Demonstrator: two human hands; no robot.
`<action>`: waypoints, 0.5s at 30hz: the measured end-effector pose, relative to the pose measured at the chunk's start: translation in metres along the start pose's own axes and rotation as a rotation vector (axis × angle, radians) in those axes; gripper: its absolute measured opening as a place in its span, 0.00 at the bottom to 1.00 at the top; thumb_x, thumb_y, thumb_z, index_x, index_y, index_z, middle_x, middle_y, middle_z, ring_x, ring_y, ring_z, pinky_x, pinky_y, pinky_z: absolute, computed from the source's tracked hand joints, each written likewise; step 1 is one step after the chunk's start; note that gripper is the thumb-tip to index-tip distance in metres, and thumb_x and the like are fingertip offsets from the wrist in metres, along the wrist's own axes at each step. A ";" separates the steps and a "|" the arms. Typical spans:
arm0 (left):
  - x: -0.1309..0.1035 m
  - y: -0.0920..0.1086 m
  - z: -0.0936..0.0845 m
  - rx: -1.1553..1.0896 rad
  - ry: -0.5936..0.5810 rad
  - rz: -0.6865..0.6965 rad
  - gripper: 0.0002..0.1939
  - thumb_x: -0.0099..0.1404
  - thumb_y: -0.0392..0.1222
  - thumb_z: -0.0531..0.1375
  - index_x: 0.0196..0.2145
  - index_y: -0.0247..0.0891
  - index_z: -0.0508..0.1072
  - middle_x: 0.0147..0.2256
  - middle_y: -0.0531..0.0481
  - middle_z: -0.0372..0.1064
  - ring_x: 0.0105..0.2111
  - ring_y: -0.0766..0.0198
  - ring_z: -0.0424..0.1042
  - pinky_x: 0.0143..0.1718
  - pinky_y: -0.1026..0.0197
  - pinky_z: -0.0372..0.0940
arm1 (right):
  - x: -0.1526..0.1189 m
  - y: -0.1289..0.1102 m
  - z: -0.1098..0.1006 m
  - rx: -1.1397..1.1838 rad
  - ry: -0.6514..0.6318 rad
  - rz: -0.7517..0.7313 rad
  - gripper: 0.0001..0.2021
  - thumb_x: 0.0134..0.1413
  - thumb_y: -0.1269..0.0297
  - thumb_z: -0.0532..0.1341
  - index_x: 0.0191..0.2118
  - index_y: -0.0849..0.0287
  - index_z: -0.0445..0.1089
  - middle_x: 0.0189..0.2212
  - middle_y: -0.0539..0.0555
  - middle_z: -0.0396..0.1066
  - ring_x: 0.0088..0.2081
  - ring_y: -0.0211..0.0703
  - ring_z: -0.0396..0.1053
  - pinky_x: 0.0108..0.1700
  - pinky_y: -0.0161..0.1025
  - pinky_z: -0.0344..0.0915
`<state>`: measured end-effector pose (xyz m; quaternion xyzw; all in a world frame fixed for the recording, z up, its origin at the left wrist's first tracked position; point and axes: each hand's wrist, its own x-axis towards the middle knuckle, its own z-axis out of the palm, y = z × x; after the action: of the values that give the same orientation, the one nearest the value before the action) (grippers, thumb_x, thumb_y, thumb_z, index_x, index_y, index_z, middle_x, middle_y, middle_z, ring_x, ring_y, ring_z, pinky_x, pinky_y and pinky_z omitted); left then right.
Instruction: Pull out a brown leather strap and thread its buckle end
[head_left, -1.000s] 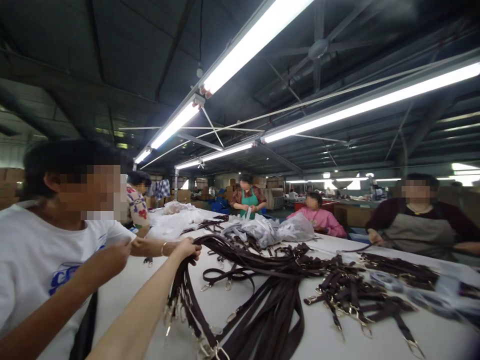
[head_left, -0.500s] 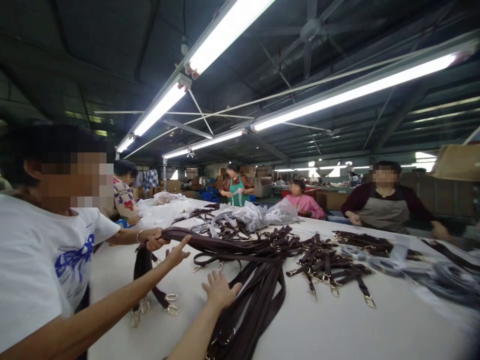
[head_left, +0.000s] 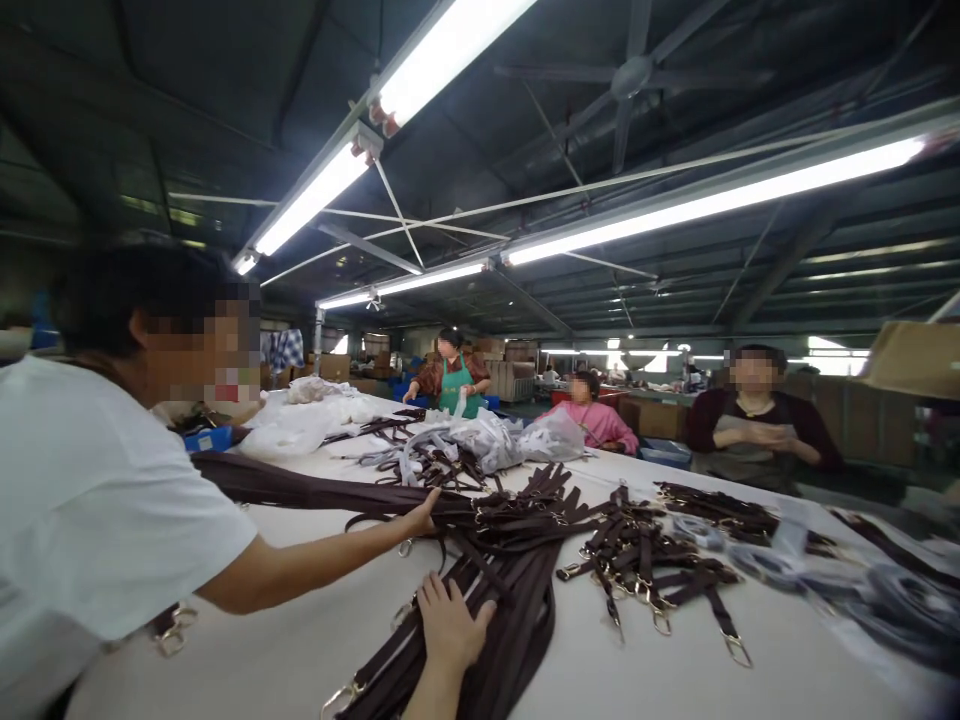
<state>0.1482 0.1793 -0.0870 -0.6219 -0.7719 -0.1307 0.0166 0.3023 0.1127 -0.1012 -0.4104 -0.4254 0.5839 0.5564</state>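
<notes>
Pressing flat and open on the pile of brown straps (head_left: 517, 590) on the white tabletop (head_left: 675, 670), the hand (head_left: 450, 625) might let them tangle if the helper's hand (head_left: 421, 517) pulls too hard.

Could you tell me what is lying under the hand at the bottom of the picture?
The hand rests flat on a bundle of dark brown straps running across the white table. A metal ring shows at the near end. What lies directly beneath the palm is covered.
</notes>
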 end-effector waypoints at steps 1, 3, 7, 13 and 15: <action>0.001 0.000 0.005 -0.001 0.013 -0.006 0.46 0.62 0.66 0.37 0.61 0.24 0.58 0.63 0.25 0.50 0.63 0.34 0.48 0.61 0.34 0.40 | 0.013 0.003 0.018 -0.007 -0.027 -0.003 0.22 0.58 0.52 0.60 0.56 0.53 0.63 0.45 0.55 0.73 0.49 0.58 0.70 0.42 0.55 0.73; 0.001 0.001 0.013 -0.002 0.013 0.004 0.46 0.60 0.67 0.39 0.61 0.25 0.58 0.63 0.25 0.51 0.63 0.33 0.48 0.61 0.33 0.39 | 0.034 0.010 0.052 -0.015 -0.077 -0.013 0.27 0.56 0.50 0.61 0.59 0.50 0.61 0.45 0.56 0.74 0.48 0.61 0.71 0.40 0.58 0.74; 0.002 0.000 0.015 -0.008 -0.042 0.062 0.47 0.60 0.66 0.39 0.62 0.21 0.56 0.63 0.25 0.48 0.65 0.37 0.46 0.62 0.37 0.40 | 0.054 0.019 0.096 -0.010 -0.145 -0.036 0.33 0.49 0.47 0.64 0.60 0.47 0.58 0.44 0.57 0.75 0.49 0.63 0.71 0.39 0.62 0.74; 0.002 0.000 0.009 -0.022 -0.074 0.091 0.45 0.61 0.64 0.39 0.62 0.21 0.55 0.64 0.28 0.50 0.65 0.40 0.47 0.63 0.40 0.40 | 0.054 0.015 0.111 0.001 -0.181 -0.056 0.30 0.38 0.47 0.66 0.53 0.41 0.68 0.44 0.54 0.76 0.53 0.66 0.67 0.35 0.60 0.74; 0.002 0.001 0.008 -0.026 -0.078 0.068 0.46 0.61 0.65 0.40 0.61 0.21 0.56 0.63 0.25 0.49 0.64 0.37 0.47 0.62 0.37 0.40 | 0.053 0.010 0.108 0.006 -0.182 -0.052 0.32 0.35 0.48 0.67 0.52 0.47 0.70 0.45 0.58 0.76 0.54 0.63 0.67 0.39 0.57 0.74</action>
<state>0.1499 0.1830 -0.0947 -0.6527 -0.7485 -0.1159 -0.0172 0.1939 0.1612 -0.0785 -0.3428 -0.4829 0.6056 0.5316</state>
